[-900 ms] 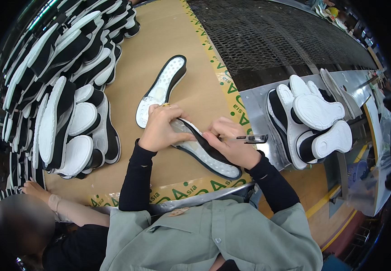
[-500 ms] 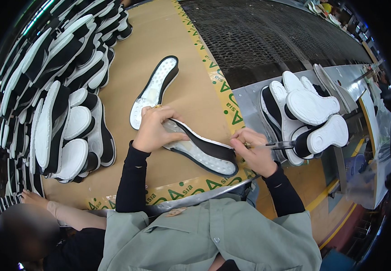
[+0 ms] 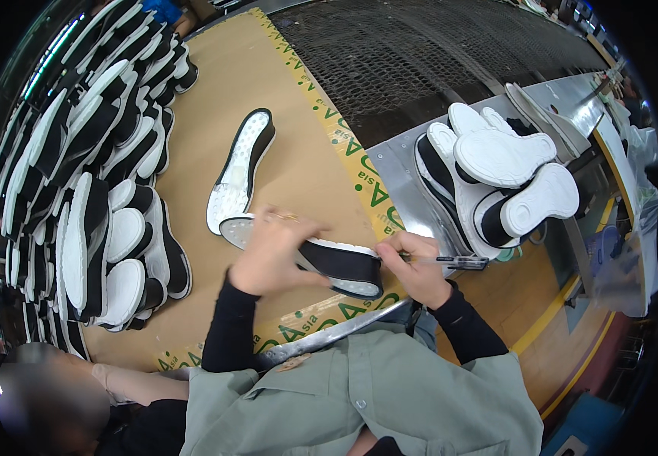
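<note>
A black-and-white shoe sole (image 3: 346, 264) lies tilted on its side on the board, its black sidewall turned up. My left hand (image 3: 274, 252) grips it around the middle, fingers over the top edge and thumb at the lower side. In my right hand (image 3: 417, 266) is a clear pen with a dark end (image 3: 462, 263), pinched between the fingers. The pen's front end is at the sole's right end; whether its tip touches cannot be made out. Beyond my left hand, a second sole (image 3: 231, 184) lies with its white dimpled inside facing up.
Many soles (image 3: 127, 235) are piled along the left. More white soles (image 3: 504, 158) are stacked on a metal ledge (image 3: 397, 171) at right. A dark mesh belt (image 3: 420, 61) runs behind. Brown board (image 3: 199, 99) with taped edges covers the table. Another person's arm (image 3: 142, 382) is at lower left.
The held sole has rolled further onto its side, showing more black sidewall. My left hand's grip has shifted on it. The whole view has moved slightly; the pen stays at the sole's right end.
</note>
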Tool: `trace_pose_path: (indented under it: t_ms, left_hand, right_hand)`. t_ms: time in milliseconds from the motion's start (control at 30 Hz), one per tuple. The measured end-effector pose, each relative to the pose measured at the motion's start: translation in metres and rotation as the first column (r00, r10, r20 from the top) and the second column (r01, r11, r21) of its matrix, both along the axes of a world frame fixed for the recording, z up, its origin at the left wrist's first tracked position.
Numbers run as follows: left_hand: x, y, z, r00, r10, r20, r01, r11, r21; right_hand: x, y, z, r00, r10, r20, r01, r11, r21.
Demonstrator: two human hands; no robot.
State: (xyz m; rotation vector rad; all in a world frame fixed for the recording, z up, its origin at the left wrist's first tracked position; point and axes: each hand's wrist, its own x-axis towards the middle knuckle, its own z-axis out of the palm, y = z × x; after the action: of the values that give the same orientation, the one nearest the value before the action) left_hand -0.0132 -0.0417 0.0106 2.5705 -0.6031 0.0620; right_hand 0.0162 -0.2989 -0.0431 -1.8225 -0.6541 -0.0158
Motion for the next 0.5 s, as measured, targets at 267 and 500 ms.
trace_pose_path:
  t_ms: [267,500]
  left_hand:
    - [-0.003,-0.051,-0.014,0.999,0.005,0.051,-0.012,0.992,0.127]
    - [-0.003,-0.05,-0.017,0.997,0.009,0.079,-0.018,0.994,0.11]
  right_hand:
    - [0.005,0.01,-0.001,0.989,0.035,0.141,-0.032,0.999,-0.023]
    - [-0.002,-0.003,-0.005,0.999,-0.041,-0.033,0.042,0.999,0.018]
